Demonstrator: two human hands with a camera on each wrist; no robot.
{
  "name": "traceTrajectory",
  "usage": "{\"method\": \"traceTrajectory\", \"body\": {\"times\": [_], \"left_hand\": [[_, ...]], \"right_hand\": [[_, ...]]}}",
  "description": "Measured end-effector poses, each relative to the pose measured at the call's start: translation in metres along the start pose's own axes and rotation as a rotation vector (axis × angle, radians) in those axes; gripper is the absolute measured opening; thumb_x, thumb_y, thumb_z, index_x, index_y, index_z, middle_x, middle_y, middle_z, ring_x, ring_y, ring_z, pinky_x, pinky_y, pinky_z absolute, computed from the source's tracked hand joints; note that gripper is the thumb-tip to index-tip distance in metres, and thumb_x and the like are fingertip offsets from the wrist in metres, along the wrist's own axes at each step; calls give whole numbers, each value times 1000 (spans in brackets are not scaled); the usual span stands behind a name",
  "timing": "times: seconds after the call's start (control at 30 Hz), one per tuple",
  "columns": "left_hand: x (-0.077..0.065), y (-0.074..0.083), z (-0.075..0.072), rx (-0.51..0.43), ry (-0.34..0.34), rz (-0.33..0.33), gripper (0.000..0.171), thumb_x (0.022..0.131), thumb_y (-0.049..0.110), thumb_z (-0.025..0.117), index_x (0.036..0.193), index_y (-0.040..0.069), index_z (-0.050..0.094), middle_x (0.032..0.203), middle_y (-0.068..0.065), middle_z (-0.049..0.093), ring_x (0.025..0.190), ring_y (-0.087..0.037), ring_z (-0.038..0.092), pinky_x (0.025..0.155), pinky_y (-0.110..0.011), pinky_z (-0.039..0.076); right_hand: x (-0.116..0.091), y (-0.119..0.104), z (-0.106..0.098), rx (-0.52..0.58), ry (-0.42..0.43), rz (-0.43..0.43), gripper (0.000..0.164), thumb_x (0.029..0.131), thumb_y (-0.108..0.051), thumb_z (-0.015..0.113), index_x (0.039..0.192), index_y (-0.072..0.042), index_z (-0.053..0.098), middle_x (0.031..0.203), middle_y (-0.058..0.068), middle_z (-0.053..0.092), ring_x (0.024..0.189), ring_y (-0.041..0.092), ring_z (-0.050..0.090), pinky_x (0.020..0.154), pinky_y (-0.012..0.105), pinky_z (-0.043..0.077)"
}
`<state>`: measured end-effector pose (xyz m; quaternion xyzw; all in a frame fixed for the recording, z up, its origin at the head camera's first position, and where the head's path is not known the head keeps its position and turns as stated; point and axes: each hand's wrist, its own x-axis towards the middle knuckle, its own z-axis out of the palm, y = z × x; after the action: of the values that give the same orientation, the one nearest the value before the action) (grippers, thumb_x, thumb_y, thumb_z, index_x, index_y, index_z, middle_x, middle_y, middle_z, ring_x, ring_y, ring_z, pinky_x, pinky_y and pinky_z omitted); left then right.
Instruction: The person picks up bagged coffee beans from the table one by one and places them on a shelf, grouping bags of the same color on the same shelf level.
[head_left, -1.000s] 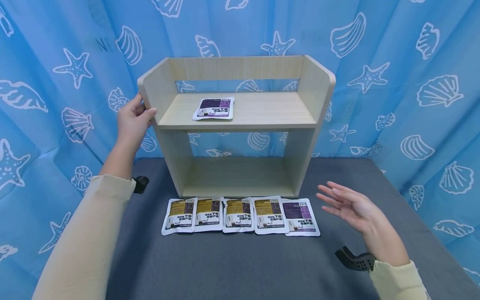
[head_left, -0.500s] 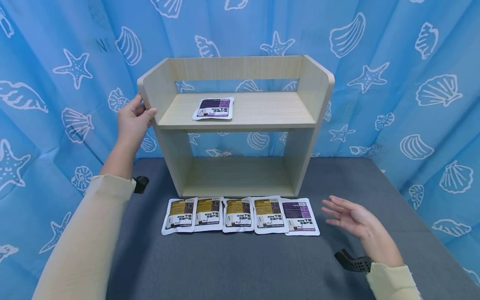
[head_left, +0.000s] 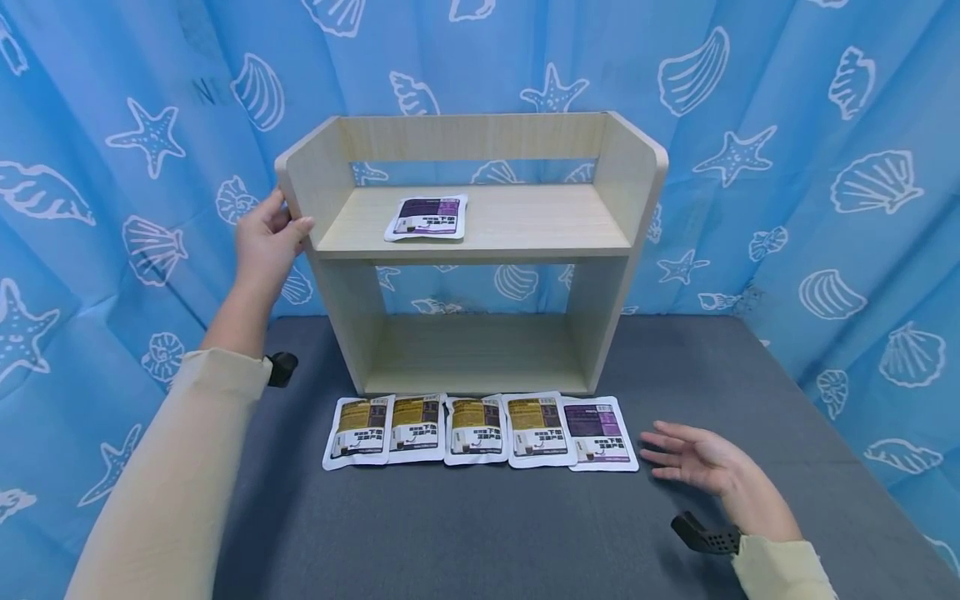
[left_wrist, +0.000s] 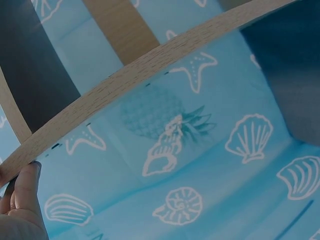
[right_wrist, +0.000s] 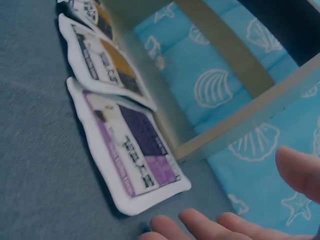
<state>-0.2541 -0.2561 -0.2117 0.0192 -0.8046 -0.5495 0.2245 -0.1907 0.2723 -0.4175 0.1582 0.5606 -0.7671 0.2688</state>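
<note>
My left hand [head_left: 267, 237] holds the front edge of the left side panel of a small two-tier wooden shelf [head_left: 480, 252]; in the left wrist view its fingers [left_wrist: 26, 192] lie against that panel's edge. A purple-and-white flat pouch [head_left: 429, 217] lies on the upper board, left of centre. My right hand [head_left: 701, 458] is just right of another purple pouch [head_left: 600, 435], its fingers extended toward it and holding nothing. In the right wrist view, the thumb [right_wrist: 300, 170] stands apart from the fingers beside that pouch [right_wrist: 137, 150].
Several brown-and-white pouches [head_left: 477, 429] continue the row leftward along the shelf's front, some overlapping. The lower board [head_left: 477, 354] sits behind them. A grey cloth [head_left: 465, 533] covers the table, and a blue curtain [head_left: 750, 208] with shells and starfish hangs behind.
My right hand has moved down toward the table and nearer the front, staying beside the purple pouch. My left hand, the shelf and the pouches have kept their places.
</note>
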Motion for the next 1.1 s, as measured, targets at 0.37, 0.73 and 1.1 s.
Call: {"method": "traceTrajectory", "body": {"times": [0.37,0.73,1.1], "left_hand": [[2,-2,0,5,-6,6,57,100,23,55,151,32,32,149,-10,44,132,-22,47,104,-41,42],[2,-2,-1,-6,-7,-1,57,99,23,56,150,34,32,149,-9,43,132,-22,46,104,-40,42],[3,-2,0,-7,-7,-8,58,99,23,57,151,33,33,149,-9,43,132,-22,47,104,-41,42]], "right_hand": [[3,13,-6,-24,-14,-25,79,94,-15,67,145,13,14,95,4,69,90,21,67,87,45,55],[11,10,7,-305,70,-3,62,100,-13,56,143,17,24,93,-2,69,85,13,66,77,35,57],[19,14,17,-211,95,-31,44,98,-4,55,136,14,41,86,1,68,82,15,63,73,35,56]]}}
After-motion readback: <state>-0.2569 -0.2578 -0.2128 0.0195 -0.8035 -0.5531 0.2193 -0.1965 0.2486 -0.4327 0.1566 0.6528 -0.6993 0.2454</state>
